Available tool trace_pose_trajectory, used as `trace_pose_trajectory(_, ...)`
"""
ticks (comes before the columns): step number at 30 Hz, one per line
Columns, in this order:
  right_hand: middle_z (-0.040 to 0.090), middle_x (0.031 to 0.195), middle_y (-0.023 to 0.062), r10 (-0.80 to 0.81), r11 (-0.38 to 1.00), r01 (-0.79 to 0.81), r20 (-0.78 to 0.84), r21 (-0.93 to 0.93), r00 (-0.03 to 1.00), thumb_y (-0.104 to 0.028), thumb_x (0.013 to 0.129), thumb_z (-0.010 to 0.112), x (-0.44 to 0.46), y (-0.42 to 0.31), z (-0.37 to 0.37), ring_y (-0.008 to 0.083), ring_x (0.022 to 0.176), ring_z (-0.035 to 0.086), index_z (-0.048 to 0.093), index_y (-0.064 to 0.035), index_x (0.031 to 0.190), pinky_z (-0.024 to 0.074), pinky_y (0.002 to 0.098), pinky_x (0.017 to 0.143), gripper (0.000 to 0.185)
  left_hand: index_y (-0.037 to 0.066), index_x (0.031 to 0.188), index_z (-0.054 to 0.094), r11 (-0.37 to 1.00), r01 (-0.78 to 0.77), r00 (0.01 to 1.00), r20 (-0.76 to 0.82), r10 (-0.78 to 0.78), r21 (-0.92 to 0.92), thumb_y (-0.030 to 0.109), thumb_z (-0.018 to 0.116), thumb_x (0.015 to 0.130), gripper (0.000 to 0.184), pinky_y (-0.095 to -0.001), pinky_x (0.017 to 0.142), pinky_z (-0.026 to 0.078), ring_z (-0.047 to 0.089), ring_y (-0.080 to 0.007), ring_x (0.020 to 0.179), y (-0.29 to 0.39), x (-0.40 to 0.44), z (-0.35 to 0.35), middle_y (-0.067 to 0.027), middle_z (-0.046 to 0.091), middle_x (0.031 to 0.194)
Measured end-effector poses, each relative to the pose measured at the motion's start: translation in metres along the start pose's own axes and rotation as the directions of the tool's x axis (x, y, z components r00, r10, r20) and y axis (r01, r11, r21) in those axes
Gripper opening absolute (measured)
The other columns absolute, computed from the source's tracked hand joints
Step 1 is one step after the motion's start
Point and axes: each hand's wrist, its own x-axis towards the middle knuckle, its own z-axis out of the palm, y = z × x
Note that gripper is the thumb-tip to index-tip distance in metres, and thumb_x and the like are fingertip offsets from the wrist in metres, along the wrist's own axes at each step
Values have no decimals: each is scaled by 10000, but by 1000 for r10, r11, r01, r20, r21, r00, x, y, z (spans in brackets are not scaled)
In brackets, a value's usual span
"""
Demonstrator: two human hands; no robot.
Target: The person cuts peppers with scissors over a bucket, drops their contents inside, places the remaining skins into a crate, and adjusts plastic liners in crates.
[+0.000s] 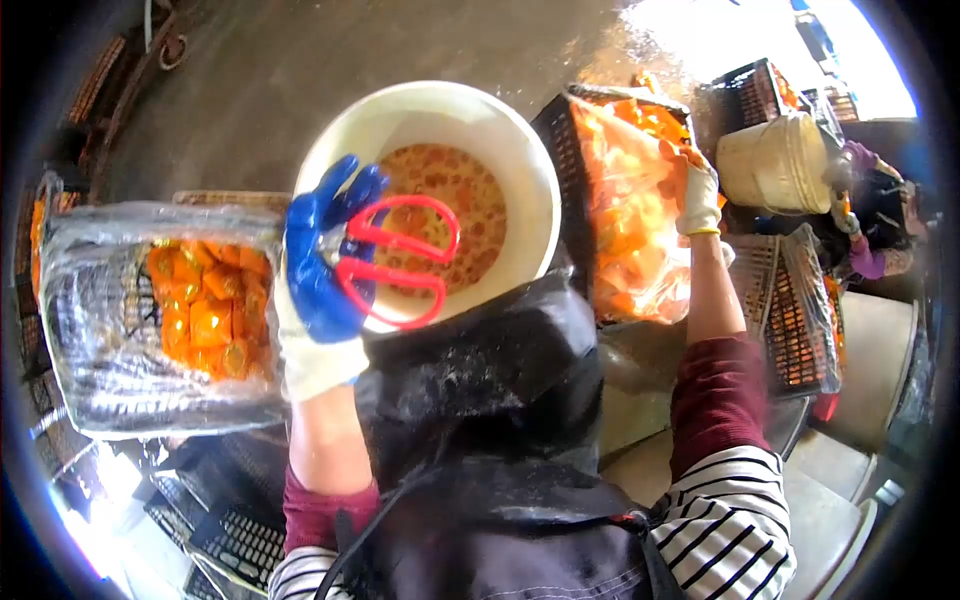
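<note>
- The person's left hand [325,262], in a white glove with a blue coating, grasps scissors with red handles [398,273]; the handle loops point right, above the bucket's opening.
- The white bucket [528,190] stands between the two arms and holds brownish liquid [445,180] with orange bits in it.
- The right hand [697,195], in a pale glove, is at the edge of a clear plastic bag [635,225] of orange pieces in a black crate [562,150], right of the bucket; whether its fingers grip anything, I cannot tell.
- Left of the bucket, a crate lined with clear plastic [95,300] holds glossy orange chunks [210,315].
- A black apron [480,385] covers the person's lap.
- At far right, near a second pale bucket [768,165], a co-worker's purple sleeve [866,258] shows.
</note>
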Motion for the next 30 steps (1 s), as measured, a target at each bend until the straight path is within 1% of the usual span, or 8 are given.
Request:
trace_pose_trajectory(2,618,762,47,453,860,-393,-130,325,882,-196,854,635,12,-11,-4,187,587,590,611,-73,942,468,308,494,153,-9,1319,440,999,-9,1000,-27,10,42,399,379,965,544,-399,1043,354,497,-281,1188,1,-2,2,-181,527,1276)
trace_pose_trajectory(5,631,752,70,170,872,-308,-355,-381,919,-274,862,618,53,13,-19,203,652,608,617,-40,920,481,324,598,242,-13,1336,412,998,41,995,-89,-44,-38,384,379,971,540,-402,1051,346,488,-286,1199,-1,2,0,-179,499,1309)
trace_pose_trajectory(9,648,879,147,-117,704,124,58,-699,991,-393,883,552,65,-63,40,308,838,617,602,-59,1026,470,363,748,366,7,1344,409,997,19,998,-62,-14,76,391,395,967,538,-420,1041,359,497,-299,1188,-3,6,-4,-156,474,1343)
trace_pose_trajectory(13,597,1119,174,113,652,287,464,-702,878,-415,900,466,73,-28,126,279,1039,574,574,-107,1139,465,368,863,404,-2,1332,416,997,71,994,-75,-74,-36,396,415,958,546,-434,1019,388,513,-308,1166,-5,6,-8,-154,474,1343)
trace_pose_trajectory(15,477,1332,130,352,250,404,472,-880,808,-397,887,480,69,-69,162,289,1192,495,527,-113,1223,460,363,919,442,77,1359,409,998,-58,997,42,57,30,362,519,910,543,-447,1001,410,459,-362,1215,-4,4,-9,-203,416,1373)
trace_pose_trajectory(20,671,964,135,365,238,475,532,-847,764,-211,803,601,109,-43,164,285,912,652,661,-70,1013,526,402,730,260,76,1362,405,989,-89,995,-24,93,119,368,512,914,545,-439,986,425,484,-378,1191,-3,2,2,-231,423,1356)
trace_pose_trajectory(22,678,948,119,148,-47,631,619,-774,771,-142,760,614,115,-20,157,290,841,670,653,-150,1052,539,427,695,295,0,1350,390,989,78,991,-117,-63,125,387,464,933,573,-419,995,424,510,-354,1163,-3,11,-2,-231,481,1296)
trace_pose_trajectory(30,649,962,128,5,766,244,385,-595,923,-53,759,564,128,36,171,293,858,618,625,-149,1120,493,353,733,379,-3,1303,451,982,93,972,-228,-54,162,390,482,933,540,-410,972,440,579,-279,1072,-10,9,12,-131,538,1279)
